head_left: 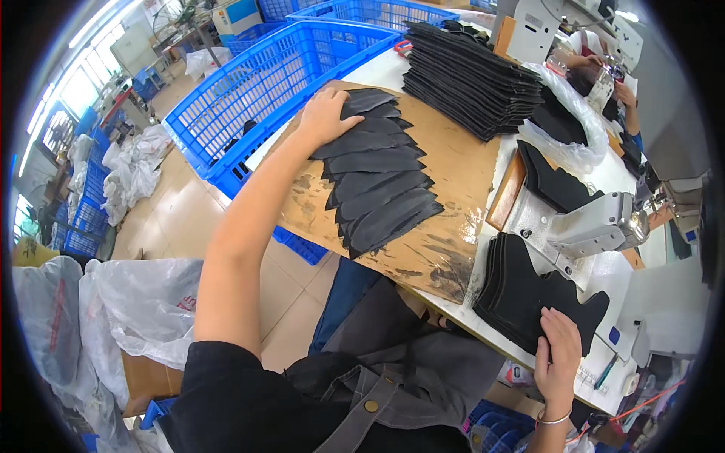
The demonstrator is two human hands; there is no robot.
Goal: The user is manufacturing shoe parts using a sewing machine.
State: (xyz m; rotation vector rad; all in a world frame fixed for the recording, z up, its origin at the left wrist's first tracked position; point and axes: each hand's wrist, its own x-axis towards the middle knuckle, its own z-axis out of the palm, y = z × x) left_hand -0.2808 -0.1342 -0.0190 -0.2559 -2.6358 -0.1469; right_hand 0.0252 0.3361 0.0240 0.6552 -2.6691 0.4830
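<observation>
My left hand (326, 119) lies at the far end of an overlapping row of black cut pieces (377, 166). Its thumb is spread from the fingers and rests on the top pieces; part of the fingertips is hidden. The row is fanned out on a brown cardboard sheet (461, 181) marked with dark smears. At the right, my right hand (559, 347) touches the near edge of a stack of black shaped pieces (529, 283), its fingers stretched out over the top one. That stack sits beside the sewing machine (596, 226).
A tall pile of black pieces (468, 79) stands at the back of the table. Blue plastic crates (257, 90) adjoin its left side. Another person's hand (625, 94) shows at the far right. Plastic-wrapped bundles (143, 302) sit at the lower left.
</observation>
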